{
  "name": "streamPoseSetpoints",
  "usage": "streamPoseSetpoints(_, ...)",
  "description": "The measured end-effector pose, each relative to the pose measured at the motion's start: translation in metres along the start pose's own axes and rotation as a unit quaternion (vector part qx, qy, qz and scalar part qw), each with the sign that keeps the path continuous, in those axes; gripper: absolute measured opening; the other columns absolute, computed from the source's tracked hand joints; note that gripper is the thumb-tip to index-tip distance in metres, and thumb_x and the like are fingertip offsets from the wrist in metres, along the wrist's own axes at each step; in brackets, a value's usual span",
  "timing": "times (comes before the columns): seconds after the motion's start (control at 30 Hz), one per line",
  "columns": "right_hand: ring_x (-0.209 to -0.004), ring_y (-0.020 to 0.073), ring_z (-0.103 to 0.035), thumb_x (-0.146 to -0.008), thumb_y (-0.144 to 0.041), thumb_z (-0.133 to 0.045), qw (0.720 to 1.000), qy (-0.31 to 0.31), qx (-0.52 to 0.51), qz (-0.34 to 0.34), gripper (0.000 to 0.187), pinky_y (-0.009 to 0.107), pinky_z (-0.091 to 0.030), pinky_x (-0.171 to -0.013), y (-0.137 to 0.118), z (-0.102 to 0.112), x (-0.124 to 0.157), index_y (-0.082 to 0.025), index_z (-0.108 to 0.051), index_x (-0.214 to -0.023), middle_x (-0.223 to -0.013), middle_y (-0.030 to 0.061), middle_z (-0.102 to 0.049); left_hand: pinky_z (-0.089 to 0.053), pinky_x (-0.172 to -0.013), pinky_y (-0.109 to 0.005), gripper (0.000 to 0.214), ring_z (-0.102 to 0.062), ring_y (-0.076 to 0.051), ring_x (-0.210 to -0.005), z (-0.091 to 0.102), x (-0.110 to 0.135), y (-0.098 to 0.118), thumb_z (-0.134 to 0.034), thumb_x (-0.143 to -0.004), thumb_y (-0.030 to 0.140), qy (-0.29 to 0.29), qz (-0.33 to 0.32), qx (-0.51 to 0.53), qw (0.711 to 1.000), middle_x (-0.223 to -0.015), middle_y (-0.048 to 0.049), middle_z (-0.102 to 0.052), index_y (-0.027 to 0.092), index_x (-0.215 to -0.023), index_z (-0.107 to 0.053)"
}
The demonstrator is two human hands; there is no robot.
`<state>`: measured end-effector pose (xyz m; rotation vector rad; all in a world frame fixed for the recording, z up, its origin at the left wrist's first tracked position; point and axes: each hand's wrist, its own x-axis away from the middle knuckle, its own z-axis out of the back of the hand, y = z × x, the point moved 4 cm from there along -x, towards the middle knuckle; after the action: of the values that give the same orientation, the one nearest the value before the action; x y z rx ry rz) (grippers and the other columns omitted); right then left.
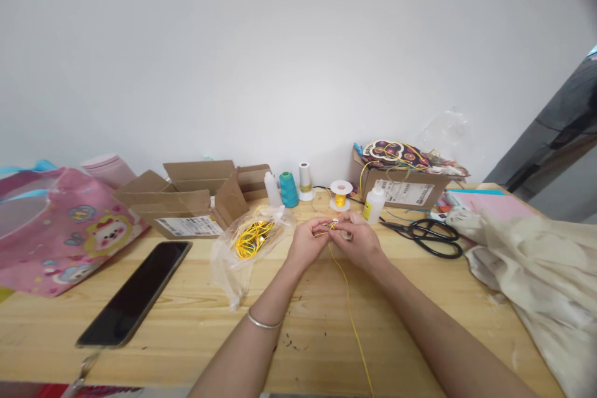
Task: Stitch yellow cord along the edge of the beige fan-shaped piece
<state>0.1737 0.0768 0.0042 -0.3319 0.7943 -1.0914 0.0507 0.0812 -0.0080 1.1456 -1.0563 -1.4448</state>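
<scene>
My left hand [308, 241] and my right hand [359, 240] meet above the middle of the wooden table [186, 317]. Both are closed in a pinch on a small yellow-corded piece [332, 226] held between their fingertips. A thin yellow cord [351, 311] hangs from that piece and runs down across the table toward its near edge. A silver bangle [262, 322] circles my left wrist. A clear plastic bag of yellow cords [249, 239] lies just left of my left hand.
A black phone [135, 294] lies at the left front, a pink cartoon bag [60, 230] further left. Open cardboard boxes [191, 199], thread spools [289, 188], a yellow cord reel [341, 194], two white bottles [374, 201] and black scissors [431, 237] stand behind. Beige cloth [536, 280] covers the right.
</scene>
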Motion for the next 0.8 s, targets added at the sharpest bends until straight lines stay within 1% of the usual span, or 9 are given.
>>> streamPoseSetpoints(0.17,-0.068,0.0115,-0.05,-0.07,-0.027,-0.049,0.996,0.031,-0.089,-0.005,0.017,0.021,-0.037,-0.051,0.006,-0.002,-0.001,-0.02,-0.065,-0.069,-0.083,0.0041,-0.052,-0.046,-0.068,-0.027,0.031,-0.061,-0.016,-0.068,0.0,0.0,0.0,-0.063,-0.059,0.02,-0.003,0.001,-0.002,1.0,-0.069,-0.0055,-0.067,0.012,-0.088,-0.059)
streamPoseSetpoints(0.27,-0.068,0.013,-0.049,-0.065,-0.029,-0.053,0.983,0.043,-0.172,-0.042,0.016,0.021,-0.034,-0.047,0.007,0.0,-0.003,-0.017,-0.063,-0.063,-0.079,0.005,-0.05,-0.046,-0.067,-0.027,0.032,-0.061,-0.016,-0.066,0.003,-0.001,-0.005,-0.065,-0.058,0.022,0.01,0.014,0.0,1.0,-0.068,-0.0047,-0.067,0.013,-0.088,-0.059)
streamPoseSetpoints(0.37,-0.069,0.0146,-0.049,-0.063,-0.032,-0.052,0.949,0.044,-0.299,-0.084,0.018,0.024,-0.036,-0.051,0.006,0.009,-0.006,-0.016,-0.056,-0.055,-0.073,0.0045,-0.05,-0.046,-0.065,-0.027,0.031,-0.061,-0.015,-0.064,0.007,-0.003,-0.012,-0.066,-0.056,0.021,0.03,0.032,0.005,0.999,-0.065,-0.0034,-0.066,0.013,-0.086,-0.06)
streamPoseSetpoints(0.43,-0.069,0.0152,-0.049,-0.067,-0.037,-0.048,0.919,0.048,-0.381,-0.088,0.024,0.027,-0.039,-0.058,0.003,0.021,-0.008,-0.017,-0.05,-0.053,-0.07,0.0042,-0.051,-0.045,-0.064,-0.026,0.03,-0.06,-0.015,-0.064,0.009,-0.004,-0.016,-0.066,-0.056,0.021,0.042,0.043,0.007,0.998,-0.064,-0.0031,-0.066,0.013,-0.084,-0.061)
streamPoseSetpoints(0.5,-0.068,0.0156,-0.048,-0.072,-0.041,-0.039,0.898,0.055,-0.429,-0.082,0.033,0.03,-0.04,-0.063,0.001,0.035,-0.008,-0.018,-0.044,-0.049,-0.065,0.0043,-0.049,-0.045,-0.062,-0.025,0.028,-0.06,-0.014,-0.063,0.011,-0.004,-0.018,-0.065,-0.056,0.02,0.05,0.052,0.011,0.997,-0.064,-0.003,-0.065,0.013,-0.083,-0.061)
streamPoseSetpoints(0.57,-0.063,0.0155,-0.046,-0.077,-0.047,-0.028,0.891,0.053,-0.443,-0.083,0.047,0.032,-0.039,-0.063,0.001,0.048,-0.006,-0.02,-0.033,-0.039,-0.053,0.0035,-0.043,-0.045,-0.061,-0.024,0.028,-0.059,-0.014,-0.062,0.011,-0.004,-0.018,-0.065,-0.056,0.019,0.053,0.057,0.011,0.997,-0.064,-0.0027,-0.065,0.013,-0.082,-0.061)
streamPoseSetpoints(0.63,-0.053,0.0151,-0.04,-0.077,-0.055,-0.015,0.891,0.044,-0.444,-0.09,0.057,0.033,-0.039,-0.058,0.004,0.057,-0.002,-0.021,-0.018,-0.032,-0.039,0.0015,-0.027,-0.045,-0.061,-0.024,0.027,-0.059,-0.013,-0.061,0.011,-0.004,-0.018,-0.065,-0.055,0.019,0.054,0.06,0.009,0.997,-0.064,-0.0023,-0.064,0.014,-0.082,-0.061)
streamPoseSetpoints(0.73,-0.043,0.0137,-0.028,-0.071,-0.066,-0.001,0.888,0.049,-0.449,-0.086,0.059,0.032,-0.036,-0.05,0.01,0.064,0.003,-0.021,-0.006,-0.032,-0.032,-0.002,-0.005,-0.045,-0.059,-0.023,0.026,-0.059,-0.013,-0.061,0.011,-0.003,-0.016,-0.065,-0.055,0.017,0.054,0.058,0.004,0.997,-0.064,-0.0023,-0.064,0.013,-0.081,-0.061)
streamPoseSetpoints(0.8,-0.042,0.0128,-0.027,-0.069,-0.069,-0.005,0.887,0.046,-0.454,-0.078,0.06,0.031,-0.035,-0.049,0.011,0.064,0.002,-0.021,-0.008,-0.032,-0.032,-0.0028,-0.007,-0.045,-0.057,-0.022,0.026,-0.058,-0.013,-0.061,0.012,-0.003,-0.015,-0.064,-0.056,0.018,0.056,0.057,0.001,0.997,-0.065,-0.0026,-0.064,0.013,-0.081,-0.061)
